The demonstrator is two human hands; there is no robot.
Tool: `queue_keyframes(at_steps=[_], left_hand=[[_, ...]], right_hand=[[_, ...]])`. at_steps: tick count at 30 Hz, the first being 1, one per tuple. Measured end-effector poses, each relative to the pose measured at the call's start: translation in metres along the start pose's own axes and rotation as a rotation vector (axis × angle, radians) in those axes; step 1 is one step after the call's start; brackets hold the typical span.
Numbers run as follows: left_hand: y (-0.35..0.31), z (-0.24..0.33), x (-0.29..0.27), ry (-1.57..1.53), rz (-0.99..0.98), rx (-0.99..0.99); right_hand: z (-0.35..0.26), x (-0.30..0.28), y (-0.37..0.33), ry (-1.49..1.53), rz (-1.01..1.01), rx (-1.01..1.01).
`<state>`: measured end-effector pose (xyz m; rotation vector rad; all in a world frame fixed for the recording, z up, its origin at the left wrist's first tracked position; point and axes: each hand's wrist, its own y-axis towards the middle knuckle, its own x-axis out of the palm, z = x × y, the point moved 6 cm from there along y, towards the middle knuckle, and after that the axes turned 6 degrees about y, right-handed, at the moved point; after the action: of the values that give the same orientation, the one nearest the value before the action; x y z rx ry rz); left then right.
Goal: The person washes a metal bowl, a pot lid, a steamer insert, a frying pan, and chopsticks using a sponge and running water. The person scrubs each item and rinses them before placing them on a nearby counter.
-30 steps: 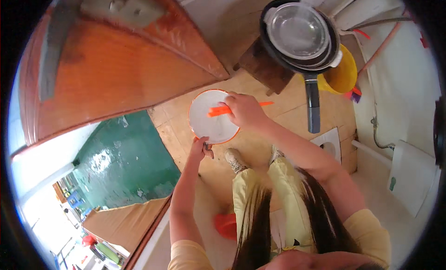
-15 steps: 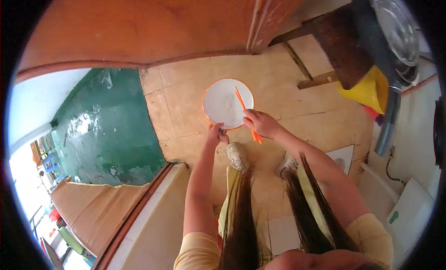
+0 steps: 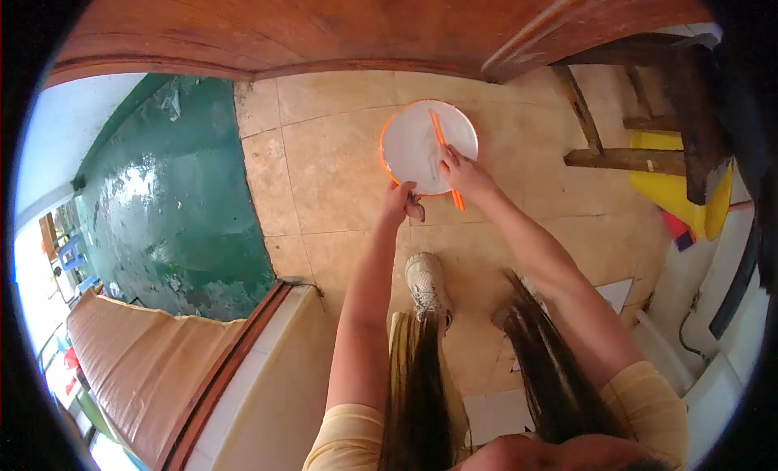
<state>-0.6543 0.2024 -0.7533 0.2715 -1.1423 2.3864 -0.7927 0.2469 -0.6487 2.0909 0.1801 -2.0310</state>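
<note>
A round white plate (image 3: 417,143) with an orange rim is held out over the tiled floor. My left hand (image 3: 399,204) grips its near edge from below. My right hand (image 3: 462,173) holds a pair of orange chopsticks (image 3: 444,153) that lie across the plate's right side, tips pointing away from me. The plate's face looks bare and wet.
A brown wooden door (image 3: 324,25) runs across the top. A wet green floor (image 3: 170,204) lies to the left past a step. A wooden stool (image 3: 640,123) and a yellow basin (image 3: 689,191) stand at the right. My shoe (image 3: 425,285) is below the plate.
My view has swung away from the pans on the stool toward the door and floor. The plate and chopsticks stay in my hands; the chopsticks have turned from crosswise to pointing away.
</note>
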Motion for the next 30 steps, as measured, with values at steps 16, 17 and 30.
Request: queue_keyframes(at_steps=[16,17,30], left_hand=[[-0.100,0.069,0.085,-0.392,0.124,0.138],[-0.116,0.090,0.129,-0.410,0.060,0.131],[-0.348,0.381,0.586,0.346,-0.547,0.653]], right_hand=[[-0.022,-0.118,-0.007,1.029,0.257,0.777],[-0.020,-0.122,-0.019,1.393,0.405,0.904],[0.214,-0.541,-0.113,1.105,1.381,0.936]])
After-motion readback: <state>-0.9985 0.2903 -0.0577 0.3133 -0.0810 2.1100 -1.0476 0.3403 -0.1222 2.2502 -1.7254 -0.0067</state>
